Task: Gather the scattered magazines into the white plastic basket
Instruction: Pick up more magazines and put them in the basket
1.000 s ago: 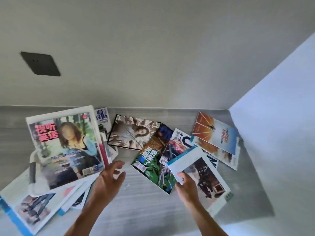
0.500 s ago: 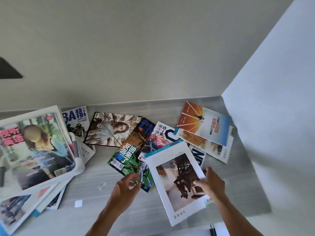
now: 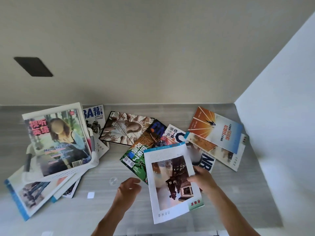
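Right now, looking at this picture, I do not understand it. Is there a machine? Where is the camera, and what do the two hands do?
There is no machine. A person wears a wide-angle camera on the head, looking forward and down, so you see their own two arms from above. On the grey surface lie many scattered magazines. The right hand grips a white magazine with a tower picture by its right edge. The left hand holds nothing; its fingers are relaxed, near a green magazine. On the left stands the white plastic basket, with a magazine showing a woman leaning in it and more magazines beneath.
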### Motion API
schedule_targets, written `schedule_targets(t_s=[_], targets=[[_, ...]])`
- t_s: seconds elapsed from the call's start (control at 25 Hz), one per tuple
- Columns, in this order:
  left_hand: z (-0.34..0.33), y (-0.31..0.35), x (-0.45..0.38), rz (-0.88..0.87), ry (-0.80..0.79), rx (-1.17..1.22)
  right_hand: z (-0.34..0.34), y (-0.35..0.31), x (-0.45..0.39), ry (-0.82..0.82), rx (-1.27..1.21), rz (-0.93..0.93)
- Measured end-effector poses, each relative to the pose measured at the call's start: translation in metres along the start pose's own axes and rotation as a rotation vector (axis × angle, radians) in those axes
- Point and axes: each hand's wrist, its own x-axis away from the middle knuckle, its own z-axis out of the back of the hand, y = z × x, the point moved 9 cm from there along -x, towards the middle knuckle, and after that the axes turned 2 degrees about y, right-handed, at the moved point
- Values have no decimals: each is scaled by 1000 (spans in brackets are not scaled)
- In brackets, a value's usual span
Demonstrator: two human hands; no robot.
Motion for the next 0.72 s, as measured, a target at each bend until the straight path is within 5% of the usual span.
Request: schedule_targets(t_s=[0.12, 0.24, 0.36, 0.48, 0.56, 0.64, 0.72], targets=[[12, -3, 0, 95, -12, 133, -13, -60, 29, -155, 5, 258], [17, 8, 4, 183, -214, 684, -23, -121, 63, -267, -79, 538], [49, 33, 6, 89, -379, 1236, -35, -151, 80, -284, 4, 705], [77, 55, 4, -100, -533, 1056, -33, -173, 81, -148, -108, 778], [91, 62, 4, -218, -594, 834, -43, -171, 71, -180, -410, 613], [103, 56, -1, -315, -505, 611, -75, -164, 63, -312, -627, 360], [121, 47, -5, -375, -306, 452, -97, -163, 59, -291, -495, 378]])
